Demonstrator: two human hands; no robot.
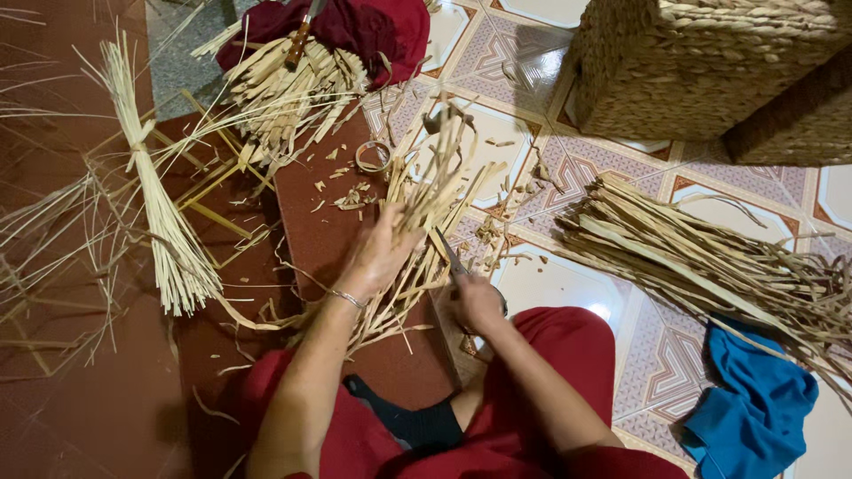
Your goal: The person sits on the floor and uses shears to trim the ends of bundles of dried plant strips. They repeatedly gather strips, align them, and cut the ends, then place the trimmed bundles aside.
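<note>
My left hand [380, 257] grips a thick bunch of dried fibre strips [435, 191], which fan upward and also trail down toward my lap. A thin bracelet sits on that wrist. My right hand [477, 300] holds a pair of scissors [451, 257], whose blades point up into the bunch just right of my left hand. Both hands work above a dark red mat [319, 222] in front of my red-clothed knees.
A tied pale straw bundle [160, 204] lies left. Cut strips and a knife [300, 40] rest on a dark red cloth [373, 27] at the top. A large strip pile [710, 266], blue cloth [754, 408] and woven baskets [701, 62] lie right on patterned tiles.
</note>
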